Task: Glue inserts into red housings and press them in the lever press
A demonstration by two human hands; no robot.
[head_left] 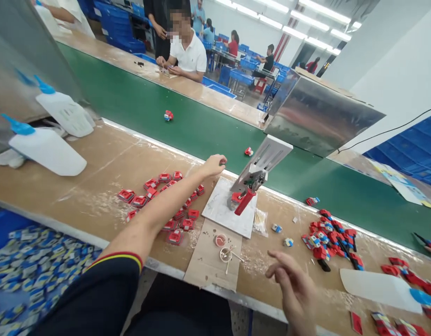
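My left hand [214, 165] reaches out over the near edge of the green conveyor belt [208, 135]. Its fingers are bent and slightly apart, and I see nothing between them. My right hand [294, 287] hovers above the bench's front edge, fingers spread and holding nothing. Between the hands a toggle clamp with a red handle [245, 201] stands on a white board [215, 205]. A red toy car part [236, 198] sits under the clamp. Two small blue-and-white parts, one of them here [277, 227], lie beyond my right hand.
Red car bodies [175, 236] are spread beneath my left forearm. Shallow cups [225, 254] with swabs stand on cardboard [204, 261], near bagged swabs [260, 220]. Assembled toys [332, 233] are heaped at right. White bottles [47, 149] stand left. A co-worker [187, 51] sits across the belt.
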